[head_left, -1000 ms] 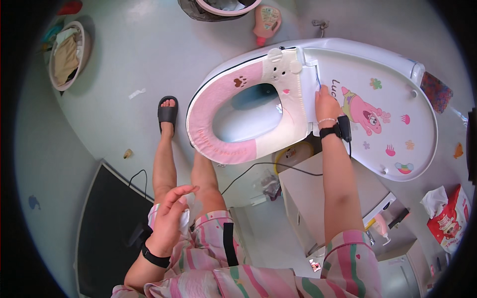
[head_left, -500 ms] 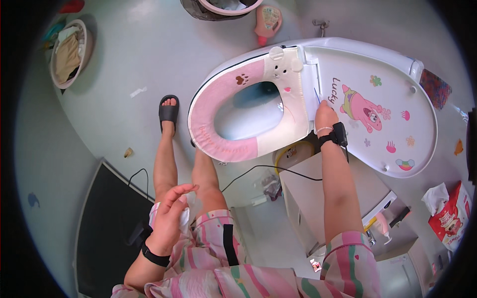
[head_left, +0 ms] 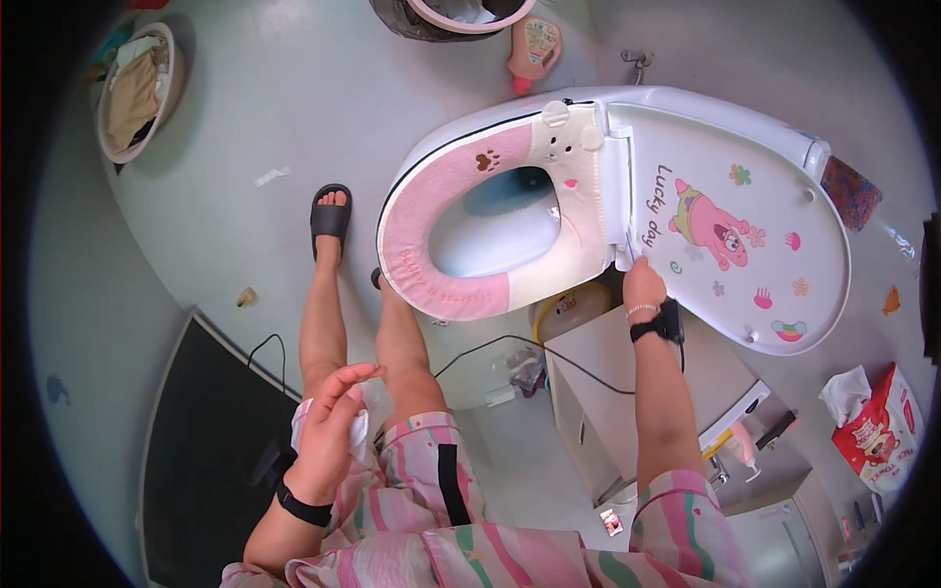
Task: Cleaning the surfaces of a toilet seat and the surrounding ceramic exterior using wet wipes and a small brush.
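Note:
In front of me is a white toilet with its lid (head_left: 716, 304) raised, the inside decorated with cartoon stickers. A pink and cream plush cover with a bear-like face lies on the seat (head_left: 412, 216). My right hand (head_left: 644, 284) is at the lid's hinge end, near the seat's cream edge. Its fingers pinch a thin bluish stick (head_left: 632, 251) pointing toward the hinge. My left hand (head_left: 331, 426) is held over my lap, fingers curled around a white, partly translucent tissue (head_left: 362, 431); the palm hides part of it.
A grey cabinet (head_left: 647, 392) stands under my right forearm, with a pink pump bottle (head_left: 745, 449) beside it. A black cable (head_left: 510, 337) runs past the toilet. Farther away are a pink detergent bottle (head_left: 534, 54), a lined bin (head_left: 470, 24) and a laundry basket (head_left: 172, 88). A red towel pack (head_left: 877, 431) lies right.
My right hand has moved along the hinge toward me with the stick, uncovering more of the lid's lettering. The left hand stays in place with the tissue. The view has shifted slightly.

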`<move>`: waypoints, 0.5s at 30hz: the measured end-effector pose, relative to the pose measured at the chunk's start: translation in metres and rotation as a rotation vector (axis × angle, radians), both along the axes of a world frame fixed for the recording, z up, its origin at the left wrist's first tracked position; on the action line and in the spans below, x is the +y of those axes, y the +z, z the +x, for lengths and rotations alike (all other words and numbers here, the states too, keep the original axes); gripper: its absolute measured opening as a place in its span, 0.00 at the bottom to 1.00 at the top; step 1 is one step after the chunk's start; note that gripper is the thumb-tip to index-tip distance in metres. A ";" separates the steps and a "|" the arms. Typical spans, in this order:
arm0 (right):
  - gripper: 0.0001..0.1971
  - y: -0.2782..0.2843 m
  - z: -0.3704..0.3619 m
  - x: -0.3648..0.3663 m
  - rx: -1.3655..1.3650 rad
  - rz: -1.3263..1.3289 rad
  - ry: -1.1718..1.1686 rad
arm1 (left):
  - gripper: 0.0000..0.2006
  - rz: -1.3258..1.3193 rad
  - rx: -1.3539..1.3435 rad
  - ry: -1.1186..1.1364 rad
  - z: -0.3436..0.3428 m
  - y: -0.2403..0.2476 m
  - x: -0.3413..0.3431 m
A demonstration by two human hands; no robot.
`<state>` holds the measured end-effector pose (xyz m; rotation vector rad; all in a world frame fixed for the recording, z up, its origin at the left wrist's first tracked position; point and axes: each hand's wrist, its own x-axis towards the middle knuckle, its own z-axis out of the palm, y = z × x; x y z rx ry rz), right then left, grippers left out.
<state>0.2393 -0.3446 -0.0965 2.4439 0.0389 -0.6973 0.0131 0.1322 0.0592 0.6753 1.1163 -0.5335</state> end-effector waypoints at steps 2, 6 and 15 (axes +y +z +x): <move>0.06 0.015 -0.014 -0.006 -0.025 -0.030 -0.045 | 0.15 -0.012 -0.006 0.010 0.001 -0.001 0.000; 0.07 0.042 -0.034 0.008 -0.055 0.045 -0.093 | 0.15 -0.011 0.000 -0.001 0.002 0.002 0.005; 0.04 0.102 -0.067 0.022 -0.211 0.993 -0.510 | 0.14 0.009 -0.006 -0.077 0.002 0.004 0.002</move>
